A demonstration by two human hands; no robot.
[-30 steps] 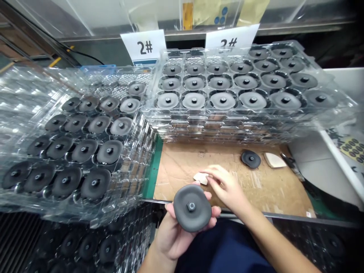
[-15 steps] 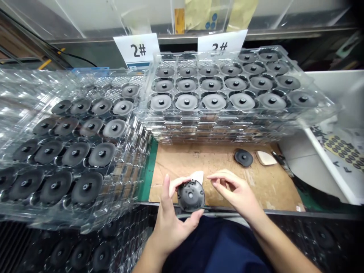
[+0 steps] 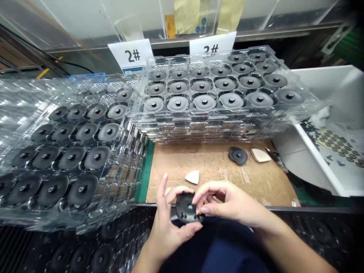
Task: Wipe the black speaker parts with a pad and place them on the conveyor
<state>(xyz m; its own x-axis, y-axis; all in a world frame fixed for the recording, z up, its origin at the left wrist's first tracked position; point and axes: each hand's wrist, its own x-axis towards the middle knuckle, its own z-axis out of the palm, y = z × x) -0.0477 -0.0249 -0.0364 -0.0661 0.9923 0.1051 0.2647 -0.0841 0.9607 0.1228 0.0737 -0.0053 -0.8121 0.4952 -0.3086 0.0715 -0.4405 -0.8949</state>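
Note:
My left hand point(image 3: 167, 220) is closed round a rounded black plastic cover point(image 3: 184, 207), its fingers along the upper edge and its thumb below. The cover's inner side faces me, with small posts near the lower rim and a pale spot at the centre. My right hand point(image 3: 220, 199) pinches the cover's right edge between thumb and fingers, hiding that side. On the cardboard beyond my hands lies a small white triangular piece point(image 3: 192, 177). Farther right rests another black cover point(image 3: 238, 155), stem side up, beside a stack of white triangular pieces point(image 3: 260, 155).
Stacked clear trays point(image 3: 199, 113) of black covers stand behind the cardboard point(image 3: 167, 159). Another tray stack point(image 3: 113, 182) stands at left. A white bin point(image 3: 321, 163) at right holds a sticker sheet point(image 3: 339, 148) and small black parts. A dark tool point(image 3: 275, 157) lies by the white stack.
My right hand has moved left onto the cover's edge. The cover has turned, so its posts now sit at the bottom instead of the top. The view has shifted slightly.

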